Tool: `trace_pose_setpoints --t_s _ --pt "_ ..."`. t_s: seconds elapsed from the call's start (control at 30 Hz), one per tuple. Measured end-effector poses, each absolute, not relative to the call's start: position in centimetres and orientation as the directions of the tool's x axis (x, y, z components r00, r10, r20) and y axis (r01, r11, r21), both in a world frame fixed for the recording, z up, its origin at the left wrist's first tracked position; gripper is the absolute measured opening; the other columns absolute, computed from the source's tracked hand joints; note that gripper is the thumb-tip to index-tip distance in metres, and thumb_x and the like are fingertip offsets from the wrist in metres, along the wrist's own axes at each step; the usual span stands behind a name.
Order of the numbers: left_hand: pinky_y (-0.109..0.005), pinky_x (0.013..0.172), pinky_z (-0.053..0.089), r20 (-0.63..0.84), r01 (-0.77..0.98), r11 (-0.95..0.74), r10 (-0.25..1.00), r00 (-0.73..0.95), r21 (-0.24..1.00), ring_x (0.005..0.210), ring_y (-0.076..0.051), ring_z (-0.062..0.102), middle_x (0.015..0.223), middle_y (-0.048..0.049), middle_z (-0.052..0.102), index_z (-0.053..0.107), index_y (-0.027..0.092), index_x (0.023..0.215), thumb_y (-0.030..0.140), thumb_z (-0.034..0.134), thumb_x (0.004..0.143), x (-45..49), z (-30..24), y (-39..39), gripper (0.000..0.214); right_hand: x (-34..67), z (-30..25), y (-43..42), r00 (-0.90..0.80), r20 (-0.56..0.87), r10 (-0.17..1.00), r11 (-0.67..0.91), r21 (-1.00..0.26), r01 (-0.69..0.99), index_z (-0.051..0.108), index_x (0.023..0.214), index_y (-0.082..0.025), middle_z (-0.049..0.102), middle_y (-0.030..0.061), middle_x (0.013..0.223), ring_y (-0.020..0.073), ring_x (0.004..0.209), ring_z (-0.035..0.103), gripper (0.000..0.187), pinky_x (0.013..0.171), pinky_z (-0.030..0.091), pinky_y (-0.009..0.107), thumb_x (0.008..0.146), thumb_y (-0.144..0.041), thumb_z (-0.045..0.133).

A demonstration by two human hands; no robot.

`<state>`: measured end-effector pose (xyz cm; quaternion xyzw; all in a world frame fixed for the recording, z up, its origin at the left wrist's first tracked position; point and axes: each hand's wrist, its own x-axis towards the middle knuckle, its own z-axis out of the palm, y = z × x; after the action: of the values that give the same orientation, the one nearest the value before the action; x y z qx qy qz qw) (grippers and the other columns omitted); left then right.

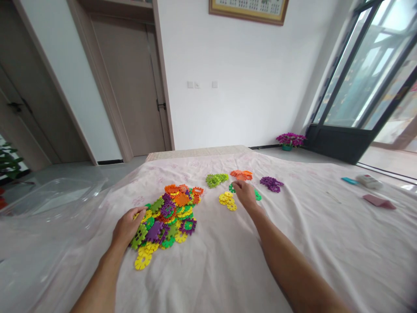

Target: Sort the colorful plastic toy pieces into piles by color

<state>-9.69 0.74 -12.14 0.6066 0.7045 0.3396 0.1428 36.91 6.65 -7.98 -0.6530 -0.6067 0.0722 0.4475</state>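
A mixed heap of plastic snowflake pieces (169,215) in orange, yellow, green and purple lies on the pale sheet (228,261). My left hand (127,226) rests at the heap's left edge, fingers curled onto a yellow piece. Farther back lie sorted little piles: light green (216,179), orange (241,174), purple (271,184), yellow (227,200) and dark green (257,195). My right hand (245,194) reaches over the dark green pile, fingers bent down on the pieces; what it holds is hidden.
A clear plastic tub (48,204) stands at the left. At the right edge of the sheet lie a teal item (349,181), a white object (369,181) and a maroon wallet-like thing (378,201). A door, glass doors and potted flowers (290,140) are behind.
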Motion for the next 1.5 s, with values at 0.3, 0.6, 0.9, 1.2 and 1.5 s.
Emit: trace_pose_setpoints --t_s 0.3,0.6,0.9,1.2,1.5 --pt "-0.026 0.089 0.048 0.21 0.752 0.031 0.952 -0.223 0.658 0.109 -0.022 0.064 0.116 -0.0014 0.072 0.07 0.026 0.109 0.05 0.046 0.085 -9.5 -11.8 0.6 0.042 40.5 -8.5 6.4 0.439 0.513 0.738 -0.114 -0.546 0.83 0.072 0.105 -0.022 0.066 0.0106 0.108 0.0245 0.098 0.056 0.027 0.084 0.041 0.033 0.086 -0.029 0.053" --pt "-0.027 0.09 0.047 0.217 0.764 0.038 0.949 -0.23 0.645 0.109 -0.021 0.064 0.117 -0.0017 0.071 0.071 0.026 0.107 0.049 0.046 0.085 -9.3 -11.6 0.5 0.04 29.3 -7.4 3.2 -0.294 0.448 0.844 0.514 -0.522 0.68 0.072 0.085 -0.022 0.068 0.0014 0.086 0.0133 0.076 0.061 0.013 0.07 0.043 0.023 0.082 -0.022 0.06" --pt "-0.028 0.093 0.045 0.215 0.756 0.031 0.95 -0.225 0.654 0.109 -0.022 0.063 0.118 -0.0016 0.07 0.07 0.026 0.107 0.05 0.046 0.085 -9.3 -11.8 0.5 0.04 24.2 -7.5 -1.0 -0.502 0.245 0.829 0.557 -0.431 0.71 0.071 0.094 -0.025 0.068 0.0012 0.094 0.0175 0.086 0.06 0.035 0.068 0.039 0.024 0.069 -0.048 0.076" --pt "-0.028 0.089 0.047 0.218 0.764 0.041 0.948 -0.234 0.644 0.109 -0.021 0.064 0.117 -0.0002 0.071 0.071 0.028 0.106 0.051 0.046 0.085 -9.4 -11.9 0.6 0.039 25.2 -8.5 0.4 -0.5 0.058 0.864 0.358 -0.769 0.53 0.065 0.085 -0.019 0.067 -0.0024 0.075 0.0111 0.064 0.057 0.027 0.053 0.037 0.019 0.065 -0.032 0.077" --pt "-0.03 0.091 0.048 0.218 0.759 0.032 0.949 -0.227 0.65 0.107 -0.023 0.065 0.114 -0.0022 0.072 0.072 0.027 0.107 0.053 0.048 0.083 -9.6 -11.9 0.7 0.042 32.6 -7.9 5.5 0.247 0.232 0.941 0.197 -0.968 0.157 0.064 0.083 -0.016 0.063 0.0 0.063 0.0122 0.056 0.06 0.028 0.048 0.047 0.02 0.07 -0.04 0.068"
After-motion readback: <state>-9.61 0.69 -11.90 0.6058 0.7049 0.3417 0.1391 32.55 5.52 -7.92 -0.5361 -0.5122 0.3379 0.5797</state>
